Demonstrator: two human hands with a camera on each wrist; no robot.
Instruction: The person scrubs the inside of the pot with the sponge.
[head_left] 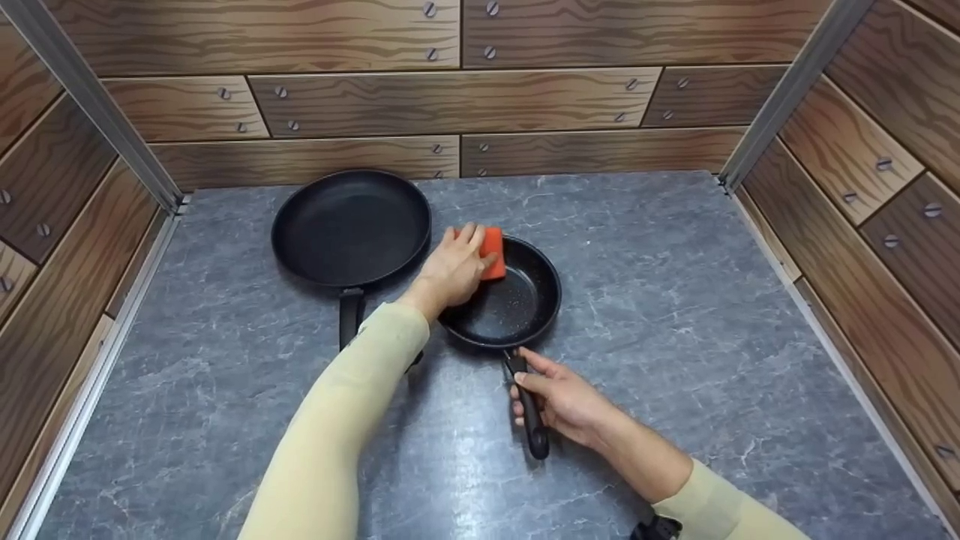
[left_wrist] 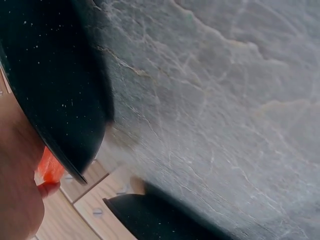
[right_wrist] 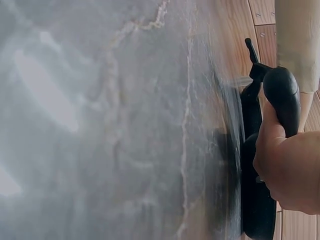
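My left hand (head_left: 456,266) grips an orange sponge (head_left: 492,253) at the upper left rim of a small black speckled frying pan (head_left: 517,304). In the left wrist view the sponge (left_wrist: 50,166) shows beside the outer wall of the pan (left_wrist: 60,75). The pan's black handle (head_left: 531,409) points toward me, and my right hand (head_left: 570,401) holds it near the pan end, thumb on top. From the right wrist, the handle's end (right_wrist: 281,90) sticks out past my right hand (right_wrist: 290,167). My left forearm crosses beside the pan.
A larger black frying pan (head_left: 352,229) lies to the left and further back, its handle (head_left: 350,315) partly behind my left sleeve. The grey marbled tabletop (head_left: 675,300) is enclosed by wood-patterned walls (head_left: 450,101) with metal posts at the back corners.
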